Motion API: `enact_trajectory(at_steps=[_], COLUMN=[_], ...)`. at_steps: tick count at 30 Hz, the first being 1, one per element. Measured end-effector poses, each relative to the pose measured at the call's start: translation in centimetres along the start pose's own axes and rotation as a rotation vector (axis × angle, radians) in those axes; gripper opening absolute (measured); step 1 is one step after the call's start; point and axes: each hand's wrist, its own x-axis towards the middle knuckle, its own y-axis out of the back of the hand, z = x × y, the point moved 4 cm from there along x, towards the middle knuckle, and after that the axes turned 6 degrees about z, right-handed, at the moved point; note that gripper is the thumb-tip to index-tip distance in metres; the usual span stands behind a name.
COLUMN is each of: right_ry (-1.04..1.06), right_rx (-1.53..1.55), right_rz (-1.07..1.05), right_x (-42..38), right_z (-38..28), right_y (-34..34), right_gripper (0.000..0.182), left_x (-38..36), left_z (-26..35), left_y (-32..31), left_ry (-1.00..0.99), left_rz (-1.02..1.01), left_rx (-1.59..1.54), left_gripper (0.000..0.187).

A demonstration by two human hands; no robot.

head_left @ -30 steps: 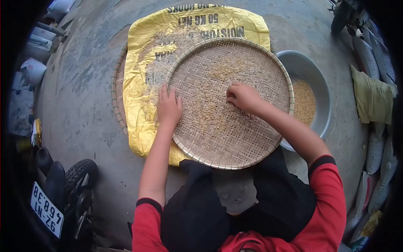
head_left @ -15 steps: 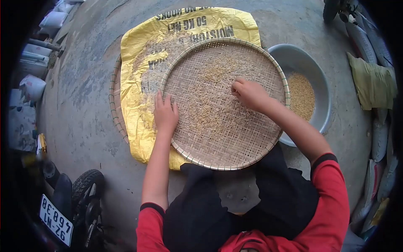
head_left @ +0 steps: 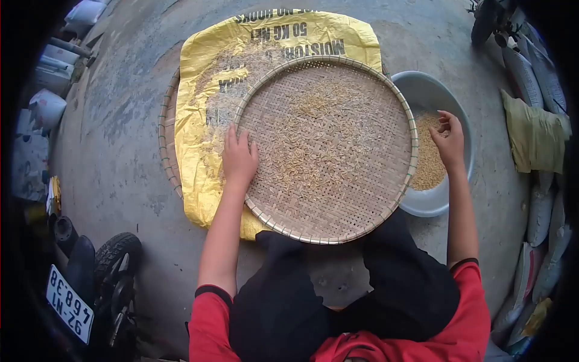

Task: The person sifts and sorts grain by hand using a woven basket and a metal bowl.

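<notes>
A round woven bamboo winnowing tray (head_left: 344,208) rests over my knees, with unhusked and pale grains scattered across its upper and middle part. My left hand (head_left: 240,160) is on the tray's left rim, fingers over the edge and thumb on the inner side, holding it. To the right, my right hand (head_left: 449,142) hovers over a grey metal basin (head_left: 422,81) that contains a heap of golden grain (head_left: 427,160). Its fingers are bent, with a gap between thumb and fingertips, and no grain shows between them.
Under the tray lies a yellow printed sack (head_left: 199,199) with husks on it, over another woven tray (head_left: 170,142). A motorbike with a licence plate (head_left: 69,304) stands at lower left. Filled sacks (head_left: 537,208) line the right side; white containers (head_left: 47,108) stand at left.
My right hand has moved right, from the grain on the tray to above the basin, and its pinched fingers have parted. My left hand stays on the rim.
</notes>
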Motion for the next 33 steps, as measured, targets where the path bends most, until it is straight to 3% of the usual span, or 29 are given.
enact_trajectory(at_steps=[1, 3, 7, 9, 13, 18, 33], right_ry=[0.001, -0.128, 0.098, 0.208, 0.268, 0.245, 0.396], right_rx=[0.001, 0.205, 0.306, 0.221, 0.159, -0.008, -0.149], right_rz=[-0.005, -0.274, -0.668, -0.754, -0.762, -0.938, -0.859], right_x=[0.2, -0.2, -2.3, -3.6, -4.5, -5.1, -5.8], right_z=[-1.5, -4.8, -10.2, -11.4, -12.5, -12.7, -13.2], right_y=[-0.4, -2.7, -9.1, -12.2, -15.4, -17.2, -17.9], right_gripper=[0.016, 0.018, 0.015, 0.015, 0.017, 0.018, 0.015], left_x=[0.0, -0.2, -0.1, 0.0, -0.1, -0.2, -0.1], left_z=[0.0, 0.1, 0.1, 0.1, 0.0, -0.2, -0.1], left_y=[0.0, -0.1, 0.0, -0.1, -0.2, -0.4, -0.4], left_ry=[0.003, 0.003, 0.007, 0.005, -0.017, -0.001, -0.032], left_rz=[-0.008, -0.025, -0.026, -0.027, -0.017, -0.013, -0.008], left_rx=[0.007, 0.017, 0.014, 0.023, 0.028, 0.033, 0.042], left_gripper=[0.039, 0.039, 0.038, 0.039, 0.038, 0.039, 0.039])
